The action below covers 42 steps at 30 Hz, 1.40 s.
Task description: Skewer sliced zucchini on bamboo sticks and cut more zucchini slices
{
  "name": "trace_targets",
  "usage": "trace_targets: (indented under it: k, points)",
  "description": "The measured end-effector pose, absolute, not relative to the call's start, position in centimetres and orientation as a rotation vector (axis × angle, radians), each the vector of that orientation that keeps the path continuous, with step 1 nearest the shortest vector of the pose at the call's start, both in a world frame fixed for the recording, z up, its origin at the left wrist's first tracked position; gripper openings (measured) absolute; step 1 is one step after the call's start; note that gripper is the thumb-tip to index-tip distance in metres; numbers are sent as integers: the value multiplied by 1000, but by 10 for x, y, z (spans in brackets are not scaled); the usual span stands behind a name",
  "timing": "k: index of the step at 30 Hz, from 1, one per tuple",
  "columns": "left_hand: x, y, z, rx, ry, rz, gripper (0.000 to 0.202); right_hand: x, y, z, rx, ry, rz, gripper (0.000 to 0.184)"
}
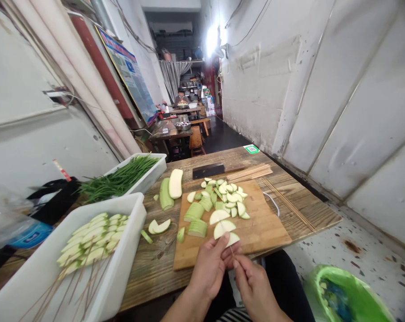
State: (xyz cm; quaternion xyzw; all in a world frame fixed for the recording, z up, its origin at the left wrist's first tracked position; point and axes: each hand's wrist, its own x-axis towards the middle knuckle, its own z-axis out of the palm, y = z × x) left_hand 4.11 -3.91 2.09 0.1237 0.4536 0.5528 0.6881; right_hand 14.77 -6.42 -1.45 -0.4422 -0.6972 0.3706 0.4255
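Over the near edge of a wooden cutting board point(263, 235), my left hand point(207, 266) pinches pale green-edged zucchini slices point(223, 228) between thumb and fingers. My right hand point(254, 281) grips a thin bamboo skewer point(232, 252) just below them, its tip side running into the slices. More cut zucchini pieces point(231, 197) lie heaped on the board, with sliced blocks point(197, 227) at its left. To the left, a white plastic tub point(139, 219) holds several skewered zucchini portions point(95, 235), sticks pointing toward me.
Beyond the board lie a dark-bladed knife point(209, 171) and a bundle of skewers point(251, 172); loose skewers point(289, 205) rest rightward. Zucchini lengths point(166, 195) sit left of the board. A tray of green chives point(128, 176) stands behind the tub. A green-lined bin point(366, 290) is on the floor.
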Motion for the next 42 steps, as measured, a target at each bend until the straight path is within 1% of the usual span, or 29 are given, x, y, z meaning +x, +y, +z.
trace_targets:
  k: [4,9,14,17,27,31,35,39,42]
  points:
    - [47,-45,20,375,948,1208,25,147,-60,-9,-1089,-1681,972,29]
    - [40,-40,27,407,924,1263,32,149,-60,-7,-1092,-1700,920,29]
    - [30,-26,30,357,983,1350,22,150,-64,-10,-1057,-1769,934,28]
    - [28,-22,28,330,1029,1351,21,150,-66,-11,-1028,-1817,945,28]
    - [39,-34,28,453,964,1263,31,148,-65,-6,-1022,-1749,994,26]
    - [29,-30,34,422,971,1328,39,151,-66,-7,-1040,-1768,971,25]
    - [13,-23,36,392,1010,1457,30,152,-69,-10,-1018,-1847,987,25]
    - [9,-21,32,409,1006,1457,24,152,-71,-12,-1001,-1873,1009,25]
    - [14,-23,30,405,1006,1475,24,152,-72,-13,-1013,-1872,999,26]
